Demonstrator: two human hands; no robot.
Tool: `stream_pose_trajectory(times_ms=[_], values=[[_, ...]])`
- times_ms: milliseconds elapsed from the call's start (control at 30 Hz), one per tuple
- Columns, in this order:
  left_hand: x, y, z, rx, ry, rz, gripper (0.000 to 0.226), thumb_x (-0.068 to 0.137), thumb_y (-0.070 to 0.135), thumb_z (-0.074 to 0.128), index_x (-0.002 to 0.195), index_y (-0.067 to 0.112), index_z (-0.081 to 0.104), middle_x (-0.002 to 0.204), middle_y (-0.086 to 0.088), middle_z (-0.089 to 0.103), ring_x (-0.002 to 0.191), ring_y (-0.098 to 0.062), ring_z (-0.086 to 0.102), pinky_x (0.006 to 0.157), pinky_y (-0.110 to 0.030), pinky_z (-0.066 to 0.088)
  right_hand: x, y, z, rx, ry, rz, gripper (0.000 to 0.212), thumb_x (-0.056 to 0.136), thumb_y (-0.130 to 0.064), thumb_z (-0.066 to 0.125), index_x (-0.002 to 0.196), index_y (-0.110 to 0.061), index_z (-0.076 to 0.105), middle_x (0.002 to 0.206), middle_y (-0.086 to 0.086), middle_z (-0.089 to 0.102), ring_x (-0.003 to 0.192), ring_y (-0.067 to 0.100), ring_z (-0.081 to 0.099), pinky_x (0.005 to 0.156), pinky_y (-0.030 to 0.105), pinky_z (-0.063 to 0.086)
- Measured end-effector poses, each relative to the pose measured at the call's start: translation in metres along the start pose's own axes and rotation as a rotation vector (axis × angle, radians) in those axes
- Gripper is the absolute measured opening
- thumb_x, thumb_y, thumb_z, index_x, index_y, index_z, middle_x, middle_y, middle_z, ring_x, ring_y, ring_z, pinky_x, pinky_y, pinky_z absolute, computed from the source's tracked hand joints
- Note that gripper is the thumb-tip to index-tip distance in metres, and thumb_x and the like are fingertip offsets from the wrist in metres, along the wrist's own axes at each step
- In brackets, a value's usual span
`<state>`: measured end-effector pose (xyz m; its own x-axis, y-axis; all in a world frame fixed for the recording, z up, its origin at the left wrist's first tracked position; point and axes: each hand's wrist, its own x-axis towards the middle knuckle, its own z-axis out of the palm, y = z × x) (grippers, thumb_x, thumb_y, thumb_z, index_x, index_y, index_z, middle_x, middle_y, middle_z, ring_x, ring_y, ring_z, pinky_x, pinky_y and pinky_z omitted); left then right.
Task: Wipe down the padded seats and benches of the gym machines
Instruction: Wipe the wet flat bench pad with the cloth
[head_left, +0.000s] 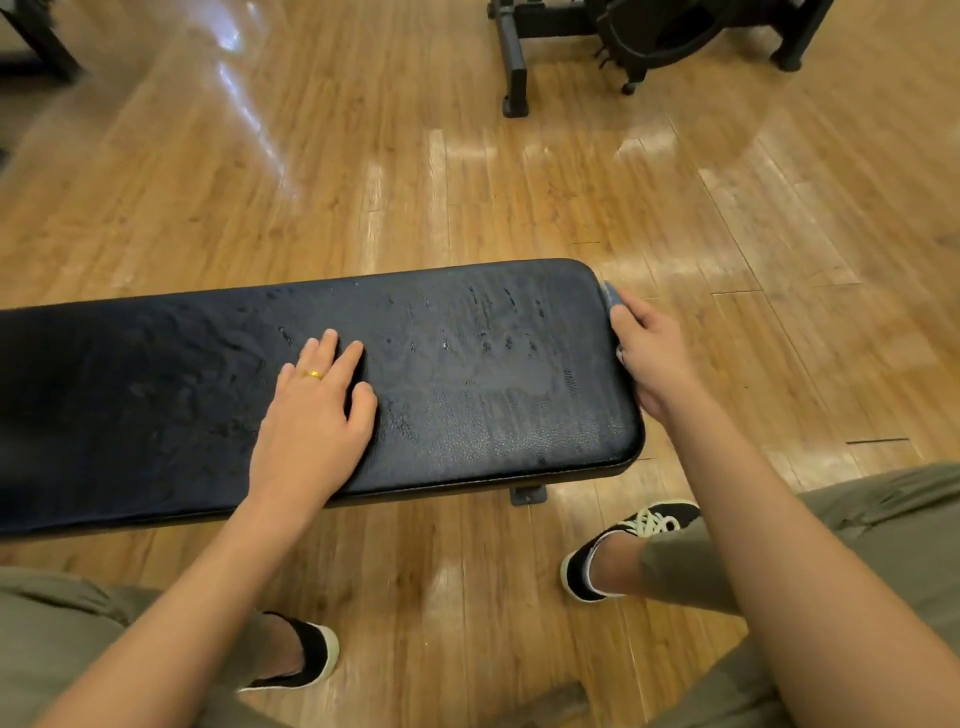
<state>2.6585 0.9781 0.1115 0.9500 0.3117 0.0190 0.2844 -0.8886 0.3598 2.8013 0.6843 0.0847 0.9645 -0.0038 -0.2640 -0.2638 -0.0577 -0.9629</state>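
A long black padded bench (467, 374) runs across the middle of the view, its top streaked with wet marks. My left hand (317, 410) rests flat on the pad near its middle, fingers spread, a gold ring on one finger. My right hand (649, 353) is at the bench's right end and presses a blue-grey cloth (612, 297) against the end edge of the pad. Only small bits of the cloth show past my fingers.
A glossy wooden floor (467, 182) surrounds the bench. The black frame of another gym machine (597, 36) stands at the top right. A dark frame leg (36, 36) sits at the top left. My feet in black shoes (623, 545) stand on the near side of the bench.
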Motion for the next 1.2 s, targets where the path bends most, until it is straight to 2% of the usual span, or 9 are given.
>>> stream_pose_trajectory(times_ms=[167, 333, 400, 533, 600, 700, 800, 967, 1200], values=[[-0.001, 0.002, -0.002, 0.004, 0.007, 0.026, 0.048, 0.103, 0.028, 0.040, 0.151, 0.019, 0.041, 0.163, -0.003, 0.026, 0.149, -0.022, 0.016, 0.117, -0.050, 0.025, 0.010, -0.004, 0.005, 0.011, -0.004, -0.023, 0.032, 0.105, -0.021, 0.046, 0.128, -0.032, 0.064, 0.106, -0.018, 0.073, 0.104, 0.009, 0.065, 0.093, 0.033, 0.051], [0.000, 0.004, -0.002, 0.017, 0.007, 0.011, 0.049, 0.103, 0.028, 0.040, 0.151, 0.019, 0.040, 0.163, -0.004, 0.026, 0.149, -0.023, 0.016, 0.117, -0.049, 0.025, -0.031, 0.012, -0.013, 0.003, -0.011, -0.032, 0.034, 0.105, -0.019, 0.047, 0.131, -0.037, 0.061, 0.121, -0.016, 0.069, 0.105, 0.008, 0.059, 0.089, 0.037, 0.049], [0.000, 0.004, -0.001, 0.022, 0.010, 0.019, 0.048, 0.103, 0.028, 0.040, 0.151, 0.019, 0.040, 0.163, -0.004, 0.025, 0.150, -0.023, 0.016, 0.118, -0.048, 0.024, -0.022, 0.007, -0.013, -0.007, -0.029, -0.052, 0.033, 0.104, -0.019, 0.047, 0.123, -0.041, 0.063, 0.112, -0.013, 0.072, 0.095, 0.012, 0.057, 0.079, 0.036, 0.046], [0.003, -0.001, 0.001, 0.017, -0.001, 0.039, 0.049, 0.104, 0.030, 0.038, 0.152, 0.020, 0.038, 0.163, -0.003, 0.023, 0.151, -0.021, 0.013, 0.121, -0.046, 0.015, 0.032, -0.005, 0.000, -0.051, -0.026, -0.067, 0.031, 0.104, -0.018, 0.048, 0.130, -0.026, 0.063, 0.107, -0.008, 0.071, 0.093, 0.012, 0.061, 0.073, 0.032, 0.047], [0.004, -0.006, 0.002, 0.023, 0.026, 0.059, 0.050, 0.104, 0.034, 0.040, 0.150, 0.017, 0.041, 0.162, -0.006, 0.027, 0.151, -0.022, 0.017, 0.123, -0.049, 0.010, 0.070, -0.013, -0.003, -0.147, -0.117, -0.087, 0.031, 0.105, -0.019, 0.048, 0.131, -0.024, 0.064, 0.115, -0.002, 0.070, 0.096, 0.015, 0.060, 0.078, 0.036, 0.046], [0.010, -0.023, -0.006, 0.036, 0.135, -0.031, 0.050, 0.103, 0.039, 0.040, 0.146, 0.014, 0.046, 0.159, -0.008, 0.032, 0.150, -0.025, 0.021, 0.120, -0.054, 0.007, 0.110, -0.041, -0.020, -0.294, -0.441, -0.003, 0.032, 0.103, -0.022, 0.051, 0.132, -0.021, 0.062, 0.133, 0.007, 0.064, 0.109, 0.017, 0.063, 0.094, 0.036, 0.048], [0.014, -0.060, -0.023, 0.101, 0.191, -0.203, 0.052, 0.104, 0.041, 0.038, 0.146, 0.013, 0.046, 0.159, -0.008, 0.033, 0.150, -0.026, 0.020, 0.118, -0.059, 0.010, 0.133, -0.069, -0.017, -0.510, -0.672, 0.048, 0.033, 0.092, -0.034, 0.060, 0.124, -0.029, 0.069, 0.129, 0.000, 0.067, 0.116, 0.018, 0.063, 0.102, 0.039, 0.046], [0.008, -0.090, -0.024, 0.077, 0.192, -0.332, 0.059, 0.099, 0.045, 0.032, 0.143, 0.010, 0.050, 0.157, -0.009, 0.037, 0.149, -0.026, 0.025, 0.117, -0.060, 0.016, 0.142, -0.094, 0.033, -0.774, -0.780, 0.016, 0.027, 0.101, -0.026, 0.055, 0.123, -0.028, 0.070, 0.118, -0.006, 0.071, 0.108, 0.011, 0.064, 0.083, 0.024, 0.047], [0.011, -0.093, -0.018, 0.025, 0.223, -0.300, 0.050, 0.103, 0.038, 0.041, 0.141, 0.009, 0.052, 0.156, -0.010, 0.039, 0.148, -0.024, 0.028, 0.121, -0.052, 0.010, 0.141, -0.091, 0.092, -0.823, -0.900, -0.089, 0.027, 0.099, -0.023, 0.058, 0.122, -0.030, 0.070, 0.114, -0.011, 0.073, 0.107, 0.008, 0.066, 0.095, 0.026, 0.048]])
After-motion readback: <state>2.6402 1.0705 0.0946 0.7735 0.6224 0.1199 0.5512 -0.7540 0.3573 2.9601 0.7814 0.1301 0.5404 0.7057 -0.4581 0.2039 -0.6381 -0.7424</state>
